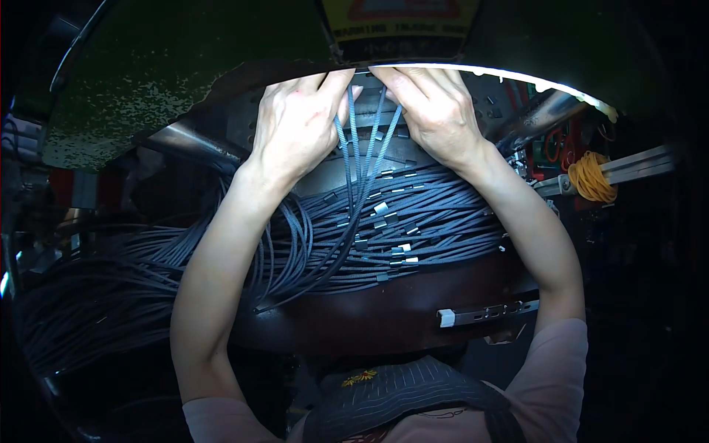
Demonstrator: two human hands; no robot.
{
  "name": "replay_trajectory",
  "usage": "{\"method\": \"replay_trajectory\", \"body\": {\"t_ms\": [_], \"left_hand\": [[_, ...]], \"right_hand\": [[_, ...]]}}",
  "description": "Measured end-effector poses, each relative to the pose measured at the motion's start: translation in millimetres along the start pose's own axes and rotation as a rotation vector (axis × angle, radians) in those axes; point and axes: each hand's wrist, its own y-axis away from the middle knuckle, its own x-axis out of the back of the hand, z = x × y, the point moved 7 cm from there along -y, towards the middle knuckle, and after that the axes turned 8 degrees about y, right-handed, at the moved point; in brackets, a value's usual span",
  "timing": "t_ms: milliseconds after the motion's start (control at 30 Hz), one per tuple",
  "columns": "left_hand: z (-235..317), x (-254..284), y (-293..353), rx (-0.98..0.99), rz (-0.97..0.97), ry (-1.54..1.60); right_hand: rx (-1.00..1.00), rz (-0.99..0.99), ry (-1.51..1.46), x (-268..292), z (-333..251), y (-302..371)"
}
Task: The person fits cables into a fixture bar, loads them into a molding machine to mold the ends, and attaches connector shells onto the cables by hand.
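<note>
My left hand (299, 118) and my right hand (436, 111) reach up side by side beneath the edge of a green machine housing (170, 66). Several blue-grey ribbed cords (362, 140) run up between them from a pile below. Some of these cords pass at the left hand's thumb and fingers, others at the right hand's. Both hands are closed with bent fingers, and the cords appear pinched in them. The housing's edge hides the fingertips and the upper cord ends. Below lies a large bundle of dark grey cords (436, 214), with small shiny metal clips (381, 209) among them.
The bundle trails to the left over a dark red-brown surface (332, 317). Metal posts (196, 140) flank my forearms. A coil of yellow cord (592, 177) hangs on a metal rail (642, 164) at right. A slotted metal strip (487, 314) lies near the front.
</note>
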Motion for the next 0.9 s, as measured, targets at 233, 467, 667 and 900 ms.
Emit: {"method": "replay_trajectory", "body": {"t_ms": [233, 467, 667, 900], "left_hand": [[-4.0, -3.5, 8.4, 0.028, -0.057, 0.011], [23.6, 3.1, 9.9, -0.144, 0.16, -0.043], [15.4, 6.1, 7.9, -0.175, 0.159, 0.044], [8.3, -6.7, 2.7, -0.05, -0.035, 0.07]], "right_hand": [[-0.075, -0.166, -0.057, -4.2, 2.0, -0.5], [0.006, 0.01, -0.027, 4.7, -7.0, -5.8], [0.036, 0.039, -0.045, 0.2, 15.4, -1.3], [-0.001, -0.046, -0.048, -9.1, 15.7, 0.8]]}}
